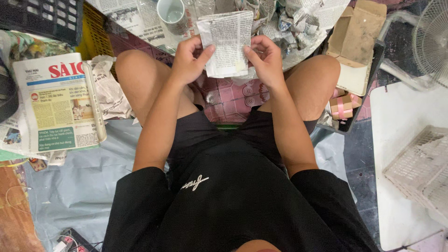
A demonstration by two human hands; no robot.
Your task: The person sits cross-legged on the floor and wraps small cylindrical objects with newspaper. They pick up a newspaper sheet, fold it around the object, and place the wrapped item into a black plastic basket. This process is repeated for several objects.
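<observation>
**As both hands pinch the sheet: mid-fold, imo**

While the person sits with knees apart, the paper (228, 42) is held up in the air between them, just this side of the far pile (291, 21) of crumpled newsprint. It's a small rectangular bit of newspaper w/ the printed face toward the camera.

Hands: left hand (189, 58) grips the sheet's left edge, thumb on the front, other fingers curled behind. Right hand (266, 58) does the same on the right edge, thumb on front near the lower corner. Both are closed on the paper and neither is loose.

Step, as I read it: folding or creasing the sheet. The right side looks doubled over already, tho I can't tell how many layers. Next move prob needs one hand to keep the pinch while the other thumb runs along the crease, edges kept lined up so it doesn't skew.

Orientation: the long axis runs near-to-far, tipped a bit left at the far end. The short edges are the near one by the hands and the far one up by the mug (171, 14).

Other stuff: a folded newspaper (56, 102) on the left, a cardboard box (357, 32) far right, small ribboned gift boxes (343, 106) by the right knee, and a white crate (420, 168) near right.
</observation>
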